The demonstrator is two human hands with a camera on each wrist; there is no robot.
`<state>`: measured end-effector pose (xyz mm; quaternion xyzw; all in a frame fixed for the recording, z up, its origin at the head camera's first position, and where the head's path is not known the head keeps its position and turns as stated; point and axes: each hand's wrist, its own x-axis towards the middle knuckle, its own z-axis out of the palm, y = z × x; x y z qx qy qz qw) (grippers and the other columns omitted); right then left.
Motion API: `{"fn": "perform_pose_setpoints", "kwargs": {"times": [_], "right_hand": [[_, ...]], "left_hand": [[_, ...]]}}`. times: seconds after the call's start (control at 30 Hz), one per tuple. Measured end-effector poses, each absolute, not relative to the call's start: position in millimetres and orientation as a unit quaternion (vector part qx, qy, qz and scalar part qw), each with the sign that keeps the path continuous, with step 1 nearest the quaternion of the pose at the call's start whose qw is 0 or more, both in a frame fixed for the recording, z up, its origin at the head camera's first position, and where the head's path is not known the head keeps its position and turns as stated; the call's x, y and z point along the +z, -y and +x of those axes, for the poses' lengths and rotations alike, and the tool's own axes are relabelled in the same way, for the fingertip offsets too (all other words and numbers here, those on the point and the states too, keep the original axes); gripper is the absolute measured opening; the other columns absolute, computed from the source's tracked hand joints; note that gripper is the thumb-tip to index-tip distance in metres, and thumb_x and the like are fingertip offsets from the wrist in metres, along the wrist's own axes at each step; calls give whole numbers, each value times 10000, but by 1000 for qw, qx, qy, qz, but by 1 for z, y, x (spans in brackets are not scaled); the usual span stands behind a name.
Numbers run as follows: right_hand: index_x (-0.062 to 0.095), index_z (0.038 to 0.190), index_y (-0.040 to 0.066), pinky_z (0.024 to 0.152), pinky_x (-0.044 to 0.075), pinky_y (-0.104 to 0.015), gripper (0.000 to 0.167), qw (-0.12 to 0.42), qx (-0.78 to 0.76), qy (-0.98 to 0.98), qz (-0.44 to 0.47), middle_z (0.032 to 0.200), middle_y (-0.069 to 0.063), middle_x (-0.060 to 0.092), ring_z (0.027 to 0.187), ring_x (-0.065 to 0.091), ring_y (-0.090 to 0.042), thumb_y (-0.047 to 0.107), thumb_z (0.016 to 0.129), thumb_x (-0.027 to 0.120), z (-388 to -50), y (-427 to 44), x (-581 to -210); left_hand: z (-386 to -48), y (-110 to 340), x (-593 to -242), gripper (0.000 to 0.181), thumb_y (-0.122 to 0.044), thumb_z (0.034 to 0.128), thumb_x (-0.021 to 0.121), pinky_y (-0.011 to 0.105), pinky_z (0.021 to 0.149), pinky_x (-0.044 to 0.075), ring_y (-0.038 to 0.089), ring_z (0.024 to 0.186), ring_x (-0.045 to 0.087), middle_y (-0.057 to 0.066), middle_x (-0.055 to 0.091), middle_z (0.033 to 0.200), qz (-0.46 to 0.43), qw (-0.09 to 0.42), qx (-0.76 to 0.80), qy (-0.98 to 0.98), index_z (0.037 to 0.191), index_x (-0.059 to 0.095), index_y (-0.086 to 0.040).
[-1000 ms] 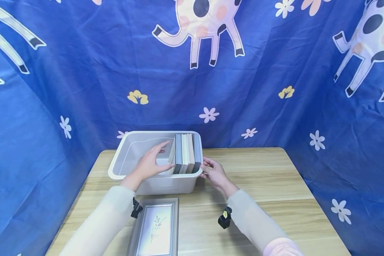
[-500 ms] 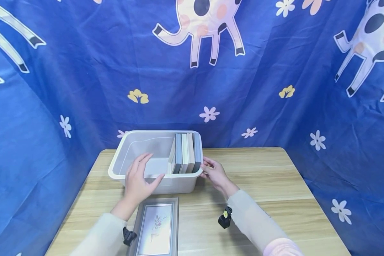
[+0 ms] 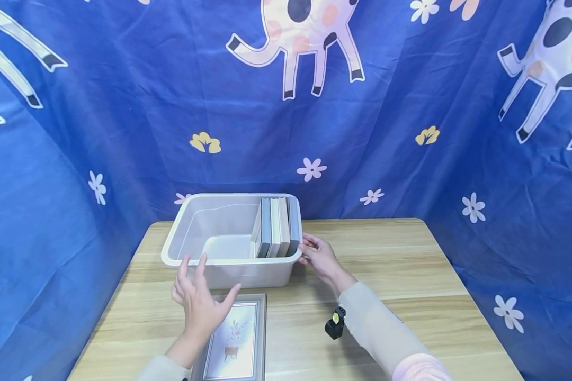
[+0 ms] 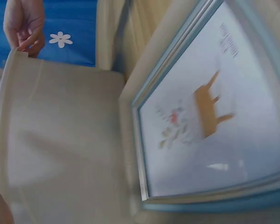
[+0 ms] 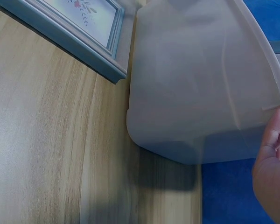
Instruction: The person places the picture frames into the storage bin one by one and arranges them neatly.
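Note:
A pale grey plastic bin (image 3: pixel 248 275) stands at the back of the table. Inside its right end, several thin flat pieces (image 3: pixel 278 227) in blue-grey and cream stand on edge; whether they are books or frames I cannot tell. My right hand (image 3: pixel 319 262) grips the bin's right rim, its thumb on the outer face in the right wrist view. Spread and holding nothing, my left hand (image 3: pixel 200 304) is in front of the bin, over the left side of a picture frame (image 3: pixel 261 338). That frame lies flat, with a plant print (image 4: pixel 207 112) behind its pane.
The wooden table (image 3: pixel 386 296) extends right of the bin and the frame. Blue patterned cloth (image 3: pixel 248 132) hangs close behind the table and along both sides. A black wrist strap device (image 3: pixel 334 324) sits on the right sleeve.
My left hand has come out of the bin, away from the standing pieces, and back toward me over the picture frame. The right hand stays at the rim.

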<state>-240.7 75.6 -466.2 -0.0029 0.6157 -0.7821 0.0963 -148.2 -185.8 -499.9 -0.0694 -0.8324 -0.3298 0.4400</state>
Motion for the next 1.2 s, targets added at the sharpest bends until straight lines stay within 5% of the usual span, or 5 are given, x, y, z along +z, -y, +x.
{"fn": "perform_pose_setpoints", "kwargs": {"times": [0.3,0.43,0.7,1.2], "right_hand": [[363,1379,-133,580,527,-126,473,102,-783,-614,-4,1106,-127,454,692,552,-73,-101,930,510,-239,-76,-463],[360,1376,-139,590,528,-125,469,101,-783,-614,-6,1116,-139,449,703,553,-75,-99,933,508,-240,-76,-463],[342,1390,-132,596,528,-129,480,108,-788,-606,-3,1147,-160,433,715,540,-71,-98,937,498,-241,-77,-463],[353,1384,-131,585,529,-133,469,110,-789,-605,-5,1153,-168,459,709,548,-77,-94,939,497,-240,-77,-464]], "left_hand": [[-127,179,-521,1240,-638,635,745,672,997,76,403,1389,2,243,-32,1534,40,359,-318,877,1501,141,11],[-124,175,-526,1340,-564,573,830,719,986,70,421,1392,-84,251,-143,1524,92,298,-302,901,1510,62,9],[-125,163,-534,1431,-692,614,759,763,990,-76,382,1312,-328,248,-384,1417,162,136,-287,934,1479,-134,17],[-134,144,-546,1455,-814,604,645,787,954,-110,552,1284,-245,374,-369,1346,196,33,-262,944,1458,-130,73]]}}
